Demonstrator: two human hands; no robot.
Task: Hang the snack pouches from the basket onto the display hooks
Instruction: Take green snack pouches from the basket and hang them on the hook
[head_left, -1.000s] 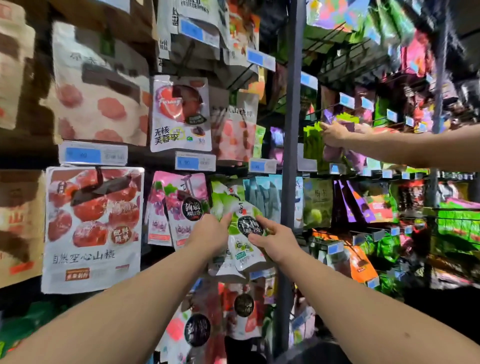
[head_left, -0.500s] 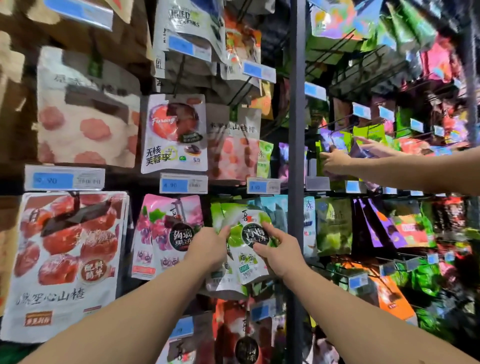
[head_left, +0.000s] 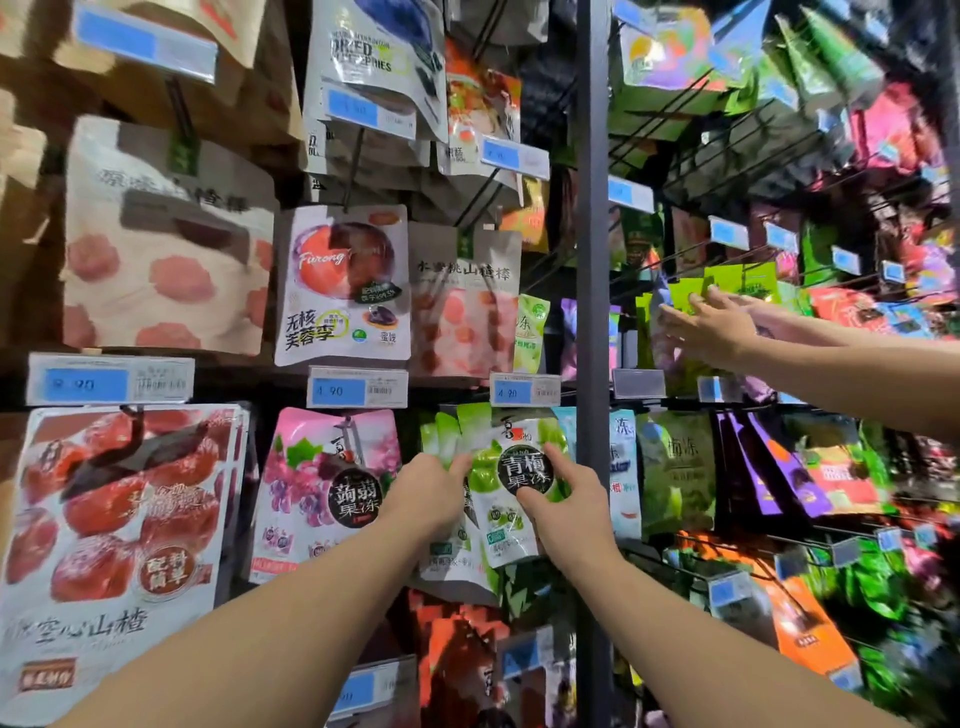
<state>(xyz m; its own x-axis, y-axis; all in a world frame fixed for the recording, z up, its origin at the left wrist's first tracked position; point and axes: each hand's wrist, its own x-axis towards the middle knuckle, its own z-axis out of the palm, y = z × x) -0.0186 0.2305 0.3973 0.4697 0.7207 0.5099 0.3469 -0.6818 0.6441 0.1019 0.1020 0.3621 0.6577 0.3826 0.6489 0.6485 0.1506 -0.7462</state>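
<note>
Left hand (head_left: 431, 501) and right hand (head_left: 574, 512) hold the green jelly pouch (head_left: 505, 538) in a pinching grip. If its hole misses the hidden hook, it could drop.

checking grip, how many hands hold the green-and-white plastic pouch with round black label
2: left hand on the green-and-white plastic pouch, left edge; right hand, right side.

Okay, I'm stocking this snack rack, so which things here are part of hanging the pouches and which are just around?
Part of the job:
- green pouch, held by the left hand and right hand
- hung green pouches right behind it

Just around:
- purple pouch
- red pouch
- price tag
- grey post
- another person's hand
</note>
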